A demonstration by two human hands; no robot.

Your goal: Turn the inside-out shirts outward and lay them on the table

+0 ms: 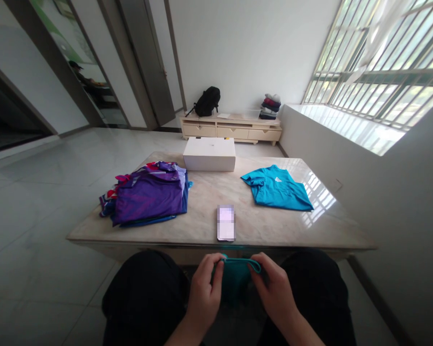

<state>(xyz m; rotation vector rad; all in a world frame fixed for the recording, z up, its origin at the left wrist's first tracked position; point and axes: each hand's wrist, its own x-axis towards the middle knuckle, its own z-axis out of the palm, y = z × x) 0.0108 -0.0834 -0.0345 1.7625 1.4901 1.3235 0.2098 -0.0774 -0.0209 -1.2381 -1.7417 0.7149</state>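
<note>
Left hand (pixel 206 288) and right hand (pixel 274 287) each pinch the top edge of a teal garment (pixel 235 281) held over the lap, below the counter (pixel 202 211) edge; it appears soft, light, limp, best gripped along that hem.

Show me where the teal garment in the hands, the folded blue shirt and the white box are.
teal garment (pixel 236 281): head view, on the bunched cloth between both hands.
folded blue shirt (pixel 277 190): head view, on its chest area.
white box (pixel 209 153): head view, on its front face.
</note>
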